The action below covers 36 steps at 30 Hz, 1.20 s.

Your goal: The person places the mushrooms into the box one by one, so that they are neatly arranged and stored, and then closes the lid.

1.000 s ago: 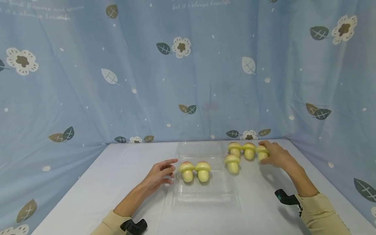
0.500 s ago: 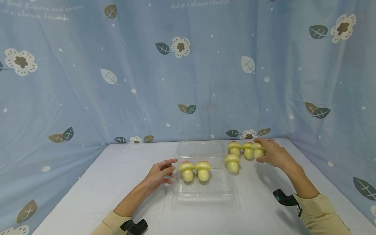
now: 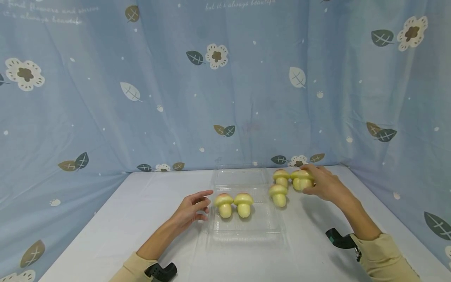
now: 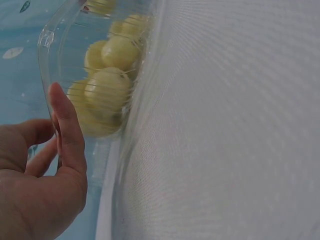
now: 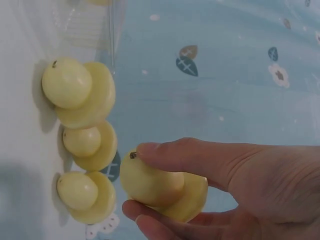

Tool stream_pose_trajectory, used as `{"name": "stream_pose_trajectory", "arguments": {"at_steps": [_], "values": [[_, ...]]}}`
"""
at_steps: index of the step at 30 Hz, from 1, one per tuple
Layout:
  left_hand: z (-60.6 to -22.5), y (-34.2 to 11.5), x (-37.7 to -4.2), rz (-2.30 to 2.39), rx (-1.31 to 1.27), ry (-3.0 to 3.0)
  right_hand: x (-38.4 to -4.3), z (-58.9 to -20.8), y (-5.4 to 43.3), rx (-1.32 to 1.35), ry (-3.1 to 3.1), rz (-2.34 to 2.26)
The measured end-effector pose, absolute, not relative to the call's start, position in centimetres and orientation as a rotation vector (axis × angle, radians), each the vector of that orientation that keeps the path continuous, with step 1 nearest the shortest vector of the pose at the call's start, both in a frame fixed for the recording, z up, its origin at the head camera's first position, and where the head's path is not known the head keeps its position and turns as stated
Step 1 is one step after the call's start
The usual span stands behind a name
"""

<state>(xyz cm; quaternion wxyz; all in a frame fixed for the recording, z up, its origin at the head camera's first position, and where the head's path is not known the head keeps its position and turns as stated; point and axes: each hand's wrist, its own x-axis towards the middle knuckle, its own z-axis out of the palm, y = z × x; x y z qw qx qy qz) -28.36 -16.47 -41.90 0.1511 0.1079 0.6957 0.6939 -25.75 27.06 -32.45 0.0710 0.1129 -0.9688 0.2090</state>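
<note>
My right hand (image 3: 325, 183) holds a yellow-green mushroom (image 5: 152, 180) between thumb and fingers. In the head view it overlaps another mushroom (image 3: 298, 184) in the back row. Two more mushrooms stand beside the container: one at the back (image 3: 281, 177), one nearer (image 3: 279, 196). A clear plastic container (image 3: 260, 225) lies opened in the middle, with two mushrooms (image 3: 224, 206) side by side in its left half. Along its left edge rests my left hand (image 3: 188, 211), fingers loosely extended. In the left wrist view these fingertips touch the thin rim (image 4: 44, 65).
The container's see-through lid (image 3: 243, 176) extends towards the back. Under everything is a white tabletop (image 3: 141, 219). A blue patterned curtain (image 3: 169, 109) encloses the back and sides. Black cameras (image 3: 340, 238) sit at both wrists.
My right hand has moved left with the mushroom, which now overlaps its neighbour in the head view. My left hand and the two mushrooms in the container have stayed in place.
</note>
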Motion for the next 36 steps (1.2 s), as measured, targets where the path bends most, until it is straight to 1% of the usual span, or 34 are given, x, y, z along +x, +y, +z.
{"name": "stream_pose_trajectory", "arguments": {"at_steps": [27,36], "values": [[-42.0,-16.5,-28.3,1.992,0.311,1.997,-25.6,-32.7,24.9,0.458,-2.818,0.629],[-42.0,-16.5,-28.3,1.997,0.306,2.000,-25.5,-33.2,24.2,0.570,-2.790,0.697]]}}
